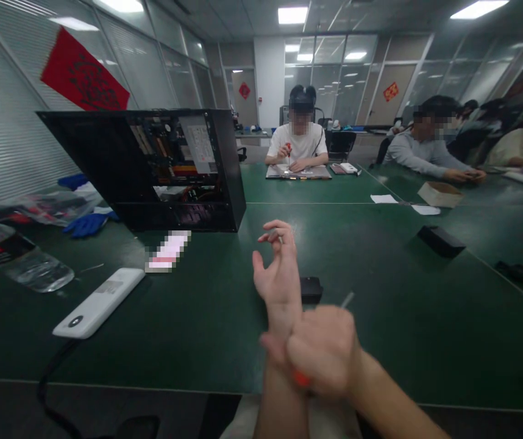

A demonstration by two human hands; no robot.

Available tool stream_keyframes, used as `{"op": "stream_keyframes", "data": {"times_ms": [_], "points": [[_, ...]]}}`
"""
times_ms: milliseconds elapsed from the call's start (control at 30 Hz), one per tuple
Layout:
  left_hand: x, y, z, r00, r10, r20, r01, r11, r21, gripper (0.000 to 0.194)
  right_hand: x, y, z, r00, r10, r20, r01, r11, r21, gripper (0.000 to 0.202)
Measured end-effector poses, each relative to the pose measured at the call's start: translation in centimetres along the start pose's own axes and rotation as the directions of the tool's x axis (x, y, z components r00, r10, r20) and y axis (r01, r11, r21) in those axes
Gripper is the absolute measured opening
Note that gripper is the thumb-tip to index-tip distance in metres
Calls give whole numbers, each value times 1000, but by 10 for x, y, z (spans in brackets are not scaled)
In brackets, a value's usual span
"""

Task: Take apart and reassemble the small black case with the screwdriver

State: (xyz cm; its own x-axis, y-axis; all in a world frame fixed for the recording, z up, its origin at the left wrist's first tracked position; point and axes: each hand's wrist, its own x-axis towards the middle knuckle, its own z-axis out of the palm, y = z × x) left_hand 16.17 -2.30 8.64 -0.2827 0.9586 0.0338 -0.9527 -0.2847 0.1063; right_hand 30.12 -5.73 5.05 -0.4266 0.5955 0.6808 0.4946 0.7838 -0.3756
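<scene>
My left hand [277,268] is raised above the table, palm turned up and sideways, thumb apart and fingers loosely bent, with nothing in it. Across the left wrist lies my right hand [323,350], closed around a screwdriver. The orange end of the screwdriver's handle [302,378] shows below the fist, and its thin shaft [348,300] sticks out above; the fist hides the rest. Motion blurs the right hand slightly. Just behind the left wrist, a small black block-shaped object [311,289] rests on the table, partly covered.
An open computer case [183,171] stands at the left. Near it are a white power bank [101,302] with a cable, a water bottle [19,256], blue gloves [88,224] and a blurred-out phone-like item [169,251]. A black box [441,240] lies right; a co-worker [298,137] sits opposite.
</scene>
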Motion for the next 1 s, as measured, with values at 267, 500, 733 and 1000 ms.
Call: {"op": "stream_keyframes", "data": {"times_ms": [267, 500, 733, 1000], "points": [[-5, -34, -17, 966, -182, -185, 156, 977, -146, 56, 23, 3, -13, 977, -187, -102, 154, 951, -269, 50], [-18, 18, -6, 978, -207, -22, 205, 976, -72, 39, 38, 59, -45, 795, 533, -290, -280, 746, 604, 52], [-6, 74, -23, 877, -182, 446, -319, 474, 821, 9, 66, 45, -31, 850, 482, -214, -65, 499, 864, 36], [30, 79, -77, 579, -702, 415, -746, -251, 616, 58, 73, 41, 27, 928, 372, -33, -109, 352, 929, 30]]}}
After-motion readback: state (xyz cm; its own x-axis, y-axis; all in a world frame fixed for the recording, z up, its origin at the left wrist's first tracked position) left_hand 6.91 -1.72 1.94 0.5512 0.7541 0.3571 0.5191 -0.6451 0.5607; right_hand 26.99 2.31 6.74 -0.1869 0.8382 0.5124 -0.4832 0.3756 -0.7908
